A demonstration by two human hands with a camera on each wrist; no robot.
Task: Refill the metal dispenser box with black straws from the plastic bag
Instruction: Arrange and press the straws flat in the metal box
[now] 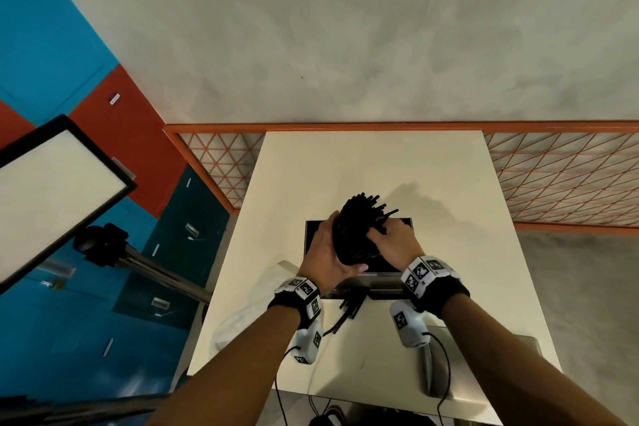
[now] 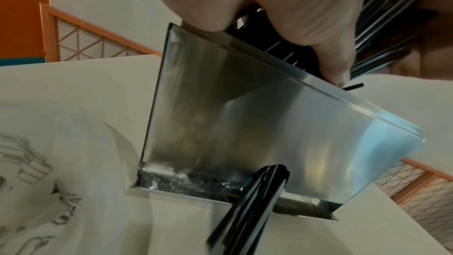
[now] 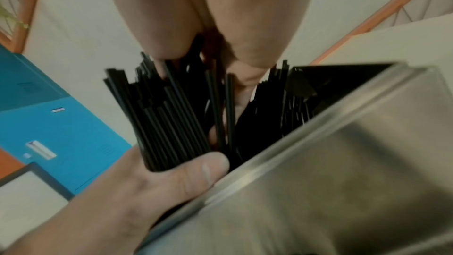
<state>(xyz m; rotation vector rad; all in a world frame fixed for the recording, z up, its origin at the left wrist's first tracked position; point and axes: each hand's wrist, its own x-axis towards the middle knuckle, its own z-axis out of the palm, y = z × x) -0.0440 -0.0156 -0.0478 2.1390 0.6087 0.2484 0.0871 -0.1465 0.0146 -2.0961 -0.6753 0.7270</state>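
Note:
A thick bundle of black straws [image 1: 358,230] stands tilted in the open top of the metal dispenser box [image 1: 383,284] on the white table. My left hand [image 1: 332,252] grips the bundle's lower left side, its thumb [image 3: 196,164] curled across the straws [image 3: 166,115]. My right hand [image 1: 390,239] curls round the bundle from the right, fingers among the straws. Several loose straws [image 1: 349,304] stick out of the box's front slot [image 2: 255,197]. The plastic bag [image 2: 49,172] lies crumpled left of the box [image 2: 245,123].
The white table [image 1: 449,183] has bare room behind and right of the box. An orange mesh railing [image 1: 560,180] runs behind it. A framed white panel on a tripod [image 1: 52,190] stands left. A metal lid or plate [image 1: 446,356] lies near the table's front right.

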